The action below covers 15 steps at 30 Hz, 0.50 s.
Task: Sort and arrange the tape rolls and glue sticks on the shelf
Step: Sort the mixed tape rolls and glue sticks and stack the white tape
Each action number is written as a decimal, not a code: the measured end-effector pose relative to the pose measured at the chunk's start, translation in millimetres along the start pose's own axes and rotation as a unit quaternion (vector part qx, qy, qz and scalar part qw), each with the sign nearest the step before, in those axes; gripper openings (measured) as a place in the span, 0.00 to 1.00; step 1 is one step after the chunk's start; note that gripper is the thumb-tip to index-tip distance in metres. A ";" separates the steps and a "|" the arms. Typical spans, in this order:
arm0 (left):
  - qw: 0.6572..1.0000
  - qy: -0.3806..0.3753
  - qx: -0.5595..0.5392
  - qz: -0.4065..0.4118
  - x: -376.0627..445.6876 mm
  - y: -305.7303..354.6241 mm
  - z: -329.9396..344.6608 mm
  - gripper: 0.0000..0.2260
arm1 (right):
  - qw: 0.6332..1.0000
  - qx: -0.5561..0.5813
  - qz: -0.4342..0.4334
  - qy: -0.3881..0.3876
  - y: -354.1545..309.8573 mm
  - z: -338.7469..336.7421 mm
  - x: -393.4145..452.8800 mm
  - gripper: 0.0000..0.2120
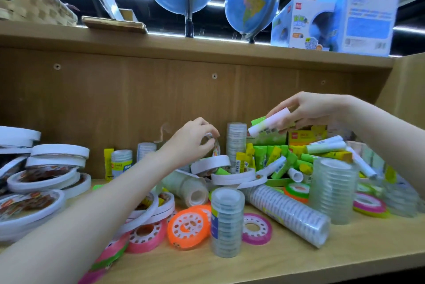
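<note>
Pinching a glue stick (268, 122) above the pile, the right hand (308, 111) holds it slanting down-left; the glue-stick heap (299, 157) lies directly below, while the left hand (193, 138) pinches a small tape roll (212, 143).

From my feed I can't read any lettering. The pale blue cardboard globe boxes (345, 17) on the top shelf carry small red brand squares and printed lines, all too blurred to make out. The blue label on the upright stack of clear tape rolls (227, 221) is equally illegible.
</note>
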State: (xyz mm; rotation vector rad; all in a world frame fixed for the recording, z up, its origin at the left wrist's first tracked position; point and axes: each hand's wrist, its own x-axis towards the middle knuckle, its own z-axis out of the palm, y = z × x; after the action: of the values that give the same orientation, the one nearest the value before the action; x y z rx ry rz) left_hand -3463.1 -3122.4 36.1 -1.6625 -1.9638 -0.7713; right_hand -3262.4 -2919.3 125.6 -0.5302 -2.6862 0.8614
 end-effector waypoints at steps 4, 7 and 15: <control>0.997 -0.066 0.001 0.042 13.9 18.2 15.3 0.13 | 0.984 -0.157 0.073 -0.029 29.1 0.0 10.6 0.14; 0.993 -0.104 0.007 0.058 20.3 23.8 24.7 0.15 | 0.985 -0.148 0.068 -0.057 31.9 20.3 19.4 0.15; 0.986 -0.153 -0.004 0.067 32.6 31.2 42.0 0.13 | 0.929 -0.357 0.038 -0.089 35.6 41.7 31.9 0.15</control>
State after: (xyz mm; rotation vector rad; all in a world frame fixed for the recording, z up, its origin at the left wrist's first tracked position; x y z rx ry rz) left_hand -3437.2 -3066.7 30.4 -1.9931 -2.0197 -0.4975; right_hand -3296.8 -2899.9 75.9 -0.7280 -3.1233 -0.1084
